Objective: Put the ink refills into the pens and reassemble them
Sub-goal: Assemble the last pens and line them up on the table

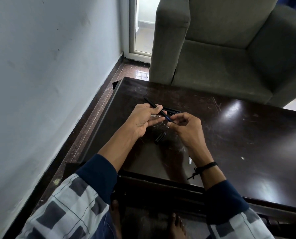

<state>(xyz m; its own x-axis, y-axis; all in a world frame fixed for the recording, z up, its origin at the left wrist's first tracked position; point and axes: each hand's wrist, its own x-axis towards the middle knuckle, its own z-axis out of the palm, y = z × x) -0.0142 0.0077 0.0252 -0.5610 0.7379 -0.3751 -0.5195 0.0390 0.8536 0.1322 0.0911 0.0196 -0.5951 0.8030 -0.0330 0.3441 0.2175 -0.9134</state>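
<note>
Left hand (143, 118) is closed around a black pen (152, 105) that slants up and away from it, while the right hand (186, 128) pinches the pen's near, bluish end between thumb and fingertips, both held just above the dark desk (238, 135) with a grey armchair (230, 49) well beyond them. Behind the hands more black pens (174, 110) lie on the desk. Below and between the hands rests a black cap (160, 138), and near the right wrist a small silvery piece (190, 160).

Pen's (158, 109) middle behind left-hand fingers (155, 108); tip blurred.
</note>
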